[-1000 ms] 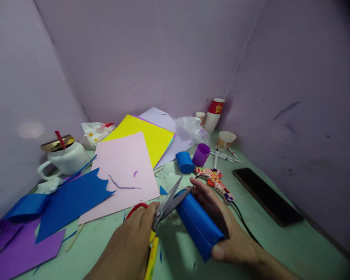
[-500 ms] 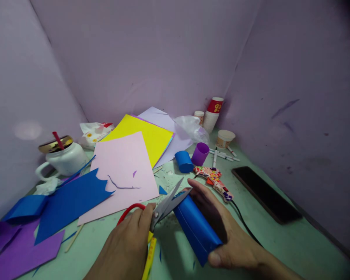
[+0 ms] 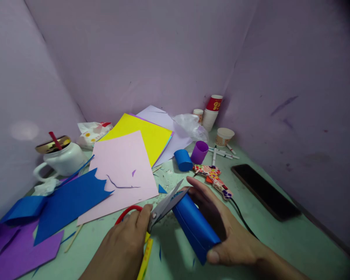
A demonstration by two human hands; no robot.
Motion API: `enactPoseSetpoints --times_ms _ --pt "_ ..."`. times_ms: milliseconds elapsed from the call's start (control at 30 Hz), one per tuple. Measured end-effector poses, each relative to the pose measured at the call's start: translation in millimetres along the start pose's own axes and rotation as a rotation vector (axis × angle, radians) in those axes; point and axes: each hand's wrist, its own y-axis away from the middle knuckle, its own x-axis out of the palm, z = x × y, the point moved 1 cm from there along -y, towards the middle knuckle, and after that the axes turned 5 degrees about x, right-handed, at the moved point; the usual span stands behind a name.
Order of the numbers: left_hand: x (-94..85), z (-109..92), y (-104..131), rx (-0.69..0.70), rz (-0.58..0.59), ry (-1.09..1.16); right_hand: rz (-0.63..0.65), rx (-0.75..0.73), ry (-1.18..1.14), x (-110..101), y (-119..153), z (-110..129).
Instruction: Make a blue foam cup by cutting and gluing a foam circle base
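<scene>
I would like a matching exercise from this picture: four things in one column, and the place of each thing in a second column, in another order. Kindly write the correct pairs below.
Things
1. scissors
2. blue roll
3. phone
4. yellow sheet

Places
A. partly under the pink sheet
B. in the right hand
C. flat on the green table
D. in the left hand

Pairs: 1-D, 2-B, 3-C, 4-A

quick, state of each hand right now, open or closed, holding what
Left hand: closed, holding the scissors.
Right hand: curled around and holding the blue tube.
</scene>
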Motion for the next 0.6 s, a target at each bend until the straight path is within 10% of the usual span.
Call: enactPoseSetpoints --times_ms 600 --pt "-11.3 0 -7 -0.02 -0.135 0.337 0.022 0.019 -0.085 -2 -4 2"
